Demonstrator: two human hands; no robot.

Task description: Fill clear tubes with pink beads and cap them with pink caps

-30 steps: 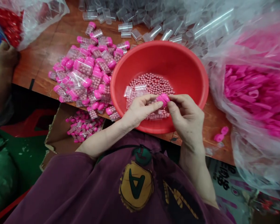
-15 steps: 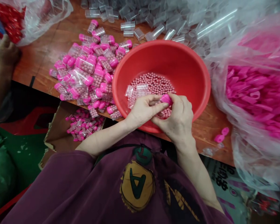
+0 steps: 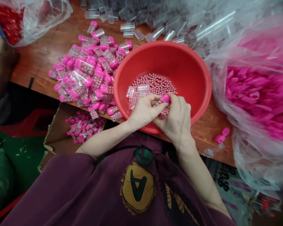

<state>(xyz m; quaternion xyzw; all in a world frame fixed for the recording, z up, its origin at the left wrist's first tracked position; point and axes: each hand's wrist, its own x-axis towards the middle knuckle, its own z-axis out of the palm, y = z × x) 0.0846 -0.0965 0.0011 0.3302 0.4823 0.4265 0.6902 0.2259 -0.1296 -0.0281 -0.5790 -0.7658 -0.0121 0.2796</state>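
Over the near side of a red plastic basin, my two hands meet at a small clear tube with a pink cap. My left hand is closed around the tube's body, which its fingers mostly hide. The fingers of my right hand are closed against the cap from the right. Below them in the basin lie pink beads and a few clear tubes, some with beads inside.
Left of the basin is a heap of capped, bead-filled tubes; more lie in a cardboard box below. Clear tubes are piled behind. A plastic bag of pink caps stands right. Another person's hand is far left.
My right hand has shifted slightly left and closed in on the cap, which now sits a little further left. The view has also shifted slightly.
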